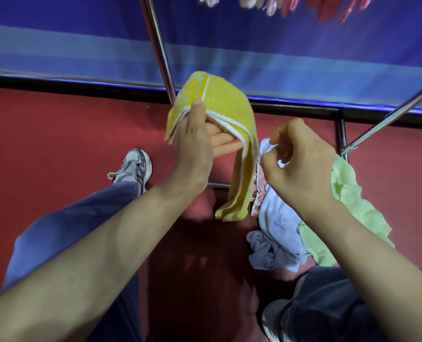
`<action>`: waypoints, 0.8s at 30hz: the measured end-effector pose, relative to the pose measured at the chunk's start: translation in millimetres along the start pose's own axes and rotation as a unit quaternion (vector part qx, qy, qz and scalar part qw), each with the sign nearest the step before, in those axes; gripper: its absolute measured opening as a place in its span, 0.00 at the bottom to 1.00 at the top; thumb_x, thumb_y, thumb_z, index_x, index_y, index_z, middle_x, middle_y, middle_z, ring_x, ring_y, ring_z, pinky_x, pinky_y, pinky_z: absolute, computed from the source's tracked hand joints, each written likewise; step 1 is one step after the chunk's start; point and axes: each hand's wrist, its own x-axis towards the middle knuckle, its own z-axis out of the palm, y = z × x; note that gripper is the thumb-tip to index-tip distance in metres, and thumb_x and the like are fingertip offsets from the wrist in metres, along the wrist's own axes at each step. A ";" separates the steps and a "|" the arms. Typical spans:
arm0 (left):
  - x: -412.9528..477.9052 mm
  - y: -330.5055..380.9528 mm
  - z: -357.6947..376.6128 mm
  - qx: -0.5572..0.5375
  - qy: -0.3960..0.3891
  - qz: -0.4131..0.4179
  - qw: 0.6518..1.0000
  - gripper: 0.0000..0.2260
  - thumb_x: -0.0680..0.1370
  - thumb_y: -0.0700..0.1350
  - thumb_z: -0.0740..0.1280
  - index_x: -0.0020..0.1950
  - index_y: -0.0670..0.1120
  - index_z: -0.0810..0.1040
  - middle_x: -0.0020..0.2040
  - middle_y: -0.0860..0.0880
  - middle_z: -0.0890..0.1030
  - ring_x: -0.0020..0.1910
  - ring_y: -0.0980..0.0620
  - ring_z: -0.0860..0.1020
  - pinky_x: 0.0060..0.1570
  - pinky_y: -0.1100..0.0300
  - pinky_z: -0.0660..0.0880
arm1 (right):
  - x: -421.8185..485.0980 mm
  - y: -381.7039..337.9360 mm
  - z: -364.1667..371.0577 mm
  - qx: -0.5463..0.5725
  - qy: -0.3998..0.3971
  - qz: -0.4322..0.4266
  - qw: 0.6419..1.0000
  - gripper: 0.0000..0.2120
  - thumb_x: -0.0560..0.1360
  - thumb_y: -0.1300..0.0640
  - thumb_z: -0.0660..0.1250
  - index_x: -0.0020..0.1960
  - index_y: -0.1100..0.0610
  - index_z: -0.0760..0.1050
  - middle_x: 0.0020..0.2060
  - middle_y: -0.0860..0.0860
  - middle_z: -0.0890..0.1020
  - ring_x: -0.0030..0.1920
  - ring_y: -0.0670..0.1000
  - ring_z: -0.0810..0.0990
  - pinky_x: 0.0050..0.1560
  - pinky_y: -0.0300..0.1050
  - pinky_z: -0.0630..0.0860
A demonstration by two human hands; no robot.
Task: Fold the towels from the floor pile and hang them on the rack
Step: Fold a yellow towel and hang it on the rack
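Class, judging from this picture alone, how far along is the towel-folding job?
Done: pink cloths already hang at the top edge. In hand: the left hand grips a folded yellow towel; the right hand is curled, its hold unclear. Left: a pale blue towel and a green towel lie unfolded on the floor.

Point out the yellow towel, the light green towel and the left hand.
yellow towel (229, 104): head view, its upper folded face
light green towel (345, 181): head view, middle of the cloth
left hand (195, 144): head view, back of the hand

Head camera looks steeply down; left hand (192, 144), right hand (301, 164) near.
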 end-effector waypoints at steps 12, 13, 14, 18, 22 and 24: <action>-3.4 -1.0 1.2 0.015 -0.066 -0.054 0.996 0.21 0.86 0.53 0.52 0.61 0.38 0.76 0.50 0.34 0.84 0.45 0.37 0.85 0.38 0.48 0.83 | -5.4 16.4 14.8 -0.094 -0.113 0.048 0.988 0.10 0.74 0.48 0.64 0.44 0.54 0.69 0.41 0.52 0.79 0.37 0.57 0.77 0.37 0.52 0.73; -3.4 -0.8 1.6 0.014 -0.069 -0.057 0.996 0.21 0.86 0.53 0.52 0.61 0.38 0.76 0.50 0.34 0.84 0.45 0.37 0.85 0.39 0.48 0.83 | -4.5 15.8 14.1 -0.098 -0.107 0.052 0.988 0.10 0.74 0.48 0.63 0.43 0.55 0.69 0.39 0.52 0.79 0.37 0.57 0.77 0.36 0.52 0.73; -3.3 -0.8 1.6 0.013 -0.070 -0.058 0.996 0.22 0.86 0.53 0.52 0.62 0.38 0.76 0.51 0.34 0.84 0.45 0.37 0.85 0.39 0.48 0.83 | -3.6 14.1 13.2 -0.099 -0.099 0.054 0.989 0.10 0.73 0.48 0.62 0.42 0.55 0.69 0.37 0.51 0.79 0.35 0.57 0.76 0.36 0.52 0.72; -0.1 -0.8 -0.1 -0.007 -0.044 -0.050 0.998 0.22 0.86 0.53 0.52 0.63 0.37 0.75 0.50 0.34 0.84 0.45 0.37 0.85 0.37 0.48 0.83 | -1.9 7.0 8.8 -0.101 -0.055 0.039 0.993 0.11 0.72 0.52 0.63 0.35 0.55 0.65 0.27 0.48 0.71 0.29 0.56 0.69 0.30 0.48 0.66; 1.8 -0.9 -1.0 -0.024 -0.020 -0.052 0.998 0.23 0.86 0.52 0.52 0.67 0.36 0.73 0.52 0.34 0.84 0.44 0.38 0.86 0.35 0.51 0.82 | 1.1 5.0 5.1 -0.085 -0.023 0.025 0.996 0.09 0.68 0.55 0.65 0.33 0.56 0.67 0.27 0.50 0.73 0.28 0.57 0.71 0.30 0.49 0.69; 1.7 -1.3 -0.8 -0.024 -0.017 -0.053 0.998 0.23 0.86 0.52 0.52 0.68 0.36 0.73 0.53 0.34 0.83 0.44 0.39 0.86 0.35 0.52 0.82 | 1.1 4.3 4.7 -0.073 -0.010 0.007 0.997 0.09 0.67 0.56 0.65 0.33 0.56 0.67 0.27 0.50 0.73 0.28 0.57 0.72 0.30 0.51 0.72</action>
